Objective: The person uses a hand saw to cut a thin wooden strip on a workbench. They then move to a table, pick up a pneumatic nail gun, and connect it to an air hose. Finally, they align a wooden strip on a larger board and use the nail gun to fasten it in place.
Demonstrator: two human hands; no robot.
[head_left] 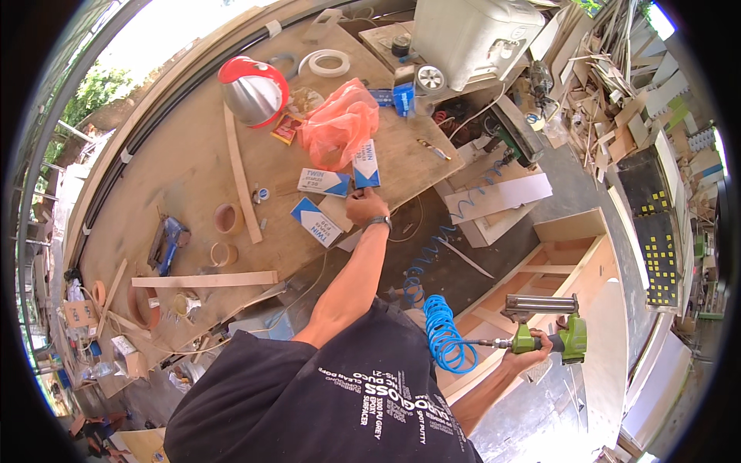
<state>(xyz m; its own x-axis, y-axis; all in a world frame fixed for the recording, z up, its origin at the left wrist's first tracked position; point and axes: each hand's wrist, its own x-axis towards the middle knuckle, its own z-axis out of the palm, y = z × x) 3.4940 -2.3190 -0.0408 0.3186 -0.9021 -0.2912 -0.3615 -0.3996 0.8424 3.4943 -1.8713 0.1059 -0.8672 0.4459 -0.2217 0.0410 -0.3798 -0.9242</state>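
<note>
One left hand (pixel 367 206): pinched a blue-white box (pixel 365 162)!
Right hand (pixel 531 355): gripped a green nailer (pixel 573 339)!
Kettle (pixel 251 94): sat beyond left hand!

Print by your left hand (pixel 367 207)
Lettered: the blue-and-white carton (pixel 366 163) it touches, two cartons (pixel 323 182) (pixel 316 221) alongside, your black T-shirt (pixel 324 386) below.

Bright daylight, upper left blown out; glare lower right; shadow beneath table (pixel 185 154); edges bent, rim black.
</note>
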